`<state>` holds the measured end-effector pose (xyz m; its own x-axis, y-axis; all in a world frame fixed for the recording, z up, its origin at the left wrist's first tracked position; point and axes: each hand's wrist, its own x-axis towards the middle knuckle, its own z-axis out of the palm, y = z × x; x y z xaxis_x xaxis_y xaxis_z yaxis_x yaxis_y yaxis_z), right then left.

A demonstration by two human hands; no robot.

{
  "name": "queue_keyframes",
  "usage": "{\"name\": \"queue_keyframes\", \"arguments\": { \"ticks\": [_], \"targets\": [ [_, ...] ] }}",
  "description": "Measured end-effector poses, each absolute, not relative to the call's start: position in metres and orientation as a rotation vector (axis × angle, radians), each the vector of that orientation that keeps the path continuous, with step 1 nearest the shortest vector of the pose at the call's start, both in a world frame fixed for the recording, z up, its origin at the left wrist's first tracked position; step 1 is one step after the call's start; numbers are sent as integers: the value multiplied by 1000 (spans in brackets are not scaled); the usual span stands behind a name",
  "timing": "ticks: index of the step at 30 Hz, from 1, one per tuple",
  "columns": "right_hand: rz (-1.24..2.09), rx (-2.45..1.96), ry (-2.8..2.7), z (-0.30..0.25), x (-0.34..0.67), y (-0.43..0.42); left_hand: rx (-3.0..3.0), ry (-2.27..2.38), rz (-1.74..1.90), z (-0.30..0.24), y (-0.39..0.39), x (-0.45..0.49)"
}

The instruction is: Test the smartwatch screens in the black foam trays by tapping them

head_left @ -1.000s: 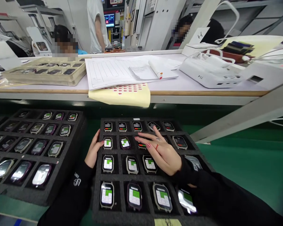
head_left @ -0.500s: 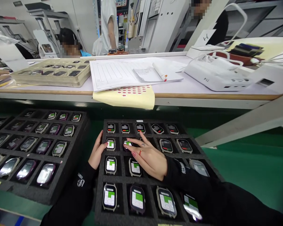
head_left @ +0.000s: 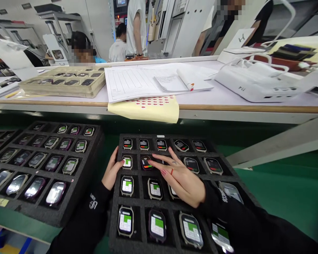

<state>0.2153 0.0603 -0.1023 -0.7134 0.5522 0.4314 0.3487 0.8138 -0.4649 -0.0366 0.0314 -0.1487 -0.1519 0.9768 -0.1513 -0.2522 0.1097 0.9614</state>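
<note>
A dark foam tray (head_left: 113,197) holds rows of smartwatches in square pockets, many with lit screens. My left hand (head_left: 112,171) wraps its left edge, fingers along the outside and thumb on the green-and-white screen of a smartwatch (head_left: 127,163) in the second row. Fingers spread, my right hand (head_left: 184,178) reaches over the tray. A fingertip touches the smartwatch (head_left: 146,162) one pocket to the right, whose screen is dark with an orange-green strip. My right hand partly covers the watches beneath it. Nothing is held in it.
Another foam tray of smartwatches (head_left: 53,163) lies to the left. Above runs a shelf edge (head_left: 228,107) bearing papers (head_left: 129,84), a beige tray (head_left: 60,92) and a white device (head_left: 254,86). A slanted white post (head_left: 275,144) stands at right. Several people are behind the shelf.
The watch under my right fingertip changed from a green-and-white screen to a dark one with an orange-green strip. My right hand shifted slightly right over the tray; my left stayed at the edge.
</note>
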Motion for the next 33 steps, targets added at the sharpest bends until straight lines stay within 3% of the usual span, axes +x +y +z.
{"name": "queue_keyframes", "arguments": {
  "ticks": [33],
  "targets": [
    [729,-466,-2445,-87,230,29,933,1198,1124,-126,9,-44]
  ]
}}
